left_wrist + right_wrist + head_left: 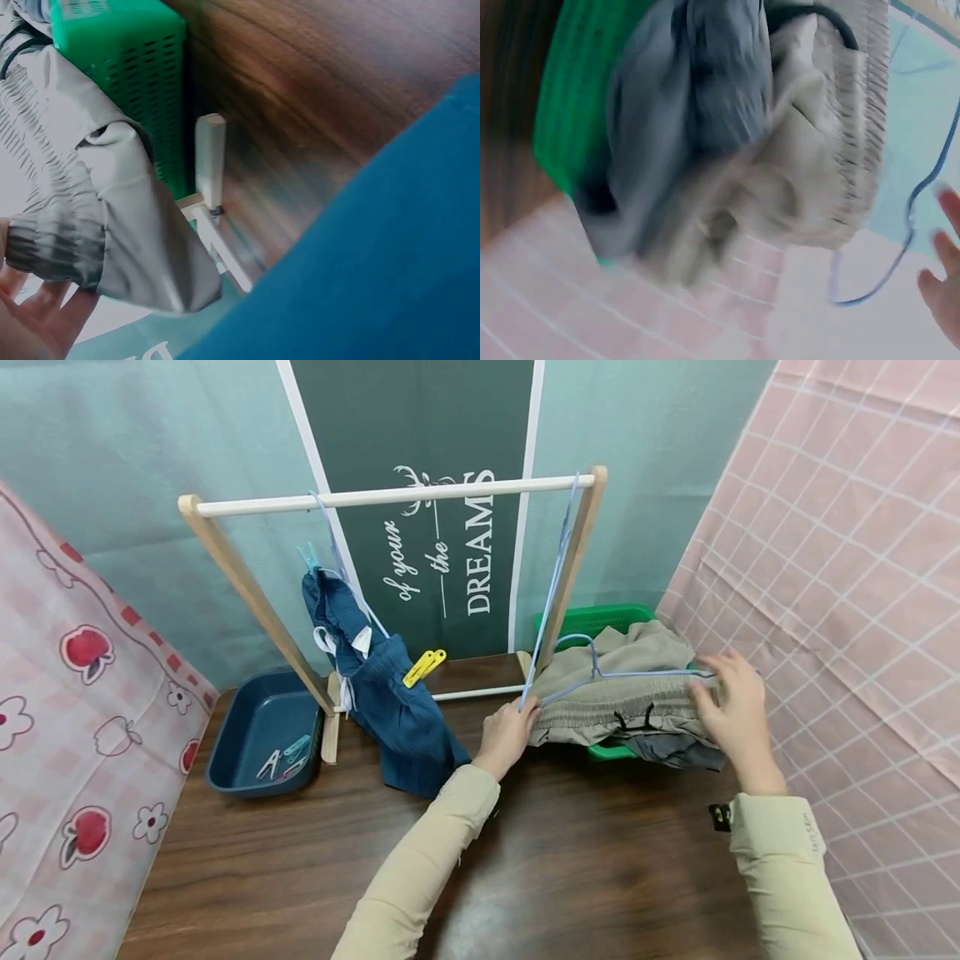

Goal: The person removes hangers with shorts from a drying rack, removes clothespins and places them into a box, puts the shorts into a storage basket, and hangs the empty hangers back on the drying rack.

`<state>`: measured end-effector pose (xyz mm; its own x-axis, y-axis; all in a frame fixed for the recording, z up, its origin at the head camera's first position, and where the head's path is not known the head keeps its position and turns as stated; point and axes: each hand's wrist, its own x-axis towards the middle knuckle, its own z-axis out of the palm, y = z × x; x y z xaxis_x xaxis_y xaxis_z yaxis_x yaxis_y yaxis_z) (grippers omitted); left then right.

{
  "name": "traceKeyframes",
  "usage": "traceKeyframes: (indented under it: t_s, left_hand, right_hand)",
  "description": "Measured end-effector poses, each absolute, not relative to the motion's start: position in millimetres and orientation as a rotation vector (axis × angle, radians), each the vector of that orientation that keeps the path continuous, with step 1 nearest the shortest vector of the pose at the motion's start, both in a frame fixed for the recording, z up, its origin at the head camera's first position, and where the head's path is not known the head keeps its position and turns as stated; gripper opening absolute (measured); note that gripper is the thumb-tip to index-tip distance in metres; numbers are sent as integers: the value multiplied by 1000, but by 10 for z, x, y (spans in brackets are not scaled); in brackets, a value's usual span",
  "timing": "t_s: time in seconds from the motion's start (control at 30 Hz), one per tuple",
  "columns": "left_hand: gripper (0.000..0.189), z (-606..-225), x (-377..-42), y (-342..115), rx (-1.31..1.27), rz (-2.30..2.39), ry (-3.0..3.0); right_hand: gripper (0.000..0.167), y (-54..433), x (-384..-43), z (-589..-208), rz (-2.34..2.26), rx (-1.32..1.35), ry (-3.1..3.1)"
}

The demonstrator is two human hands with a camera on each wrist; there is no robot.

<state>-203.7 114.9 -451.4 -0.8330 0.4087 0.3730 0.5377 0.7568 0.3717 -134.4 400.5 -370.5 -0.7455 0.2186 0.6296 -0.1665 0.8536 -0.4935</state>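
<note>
Your left hand (504,739) grips the beige trousers (645,647) at the waistband's left end, fingers bent round the cloth; your right hand (738,710) holds nothing, fingers loosely parted near the right end of the blue hanger (595,673); the trousers drape over the green basket (600,619) on your worktop (615,835).

Both forearms (423,847) reach forward in pale sleeves (780,868), wrists bare. The left hand (507,737) grips, its fingers bent. The right hand (738,714), well apart from it, is raised with thumb and fingers parted in a loose curve.
</note>
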Motion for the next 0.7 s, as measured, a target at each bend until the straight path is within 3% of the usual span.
traceKeyframes:
  t_s: [0.13,0.37,0.63,0.7]
  left_hand:
    - [13,-4452,-2040,1140,-762,-680,-2566]
    - [22,-4383,-2011,1144,-843,-817,-2458]
    - [51,-4204,-1981,1149,-909,-936,-2386]
    - [54,-4151,-1974,1147,-895,-889,-2412]
  right_hand:
    - [26,4003,-1299,-3640,439,203,-2580]
    - [11,4120,-1241,-3679,590,126,-2502]
    - [19,4379,-1094,-3749,1151,-183,-2472]
    - [28,4449,-1070,-3771,1332,-199,-2383]
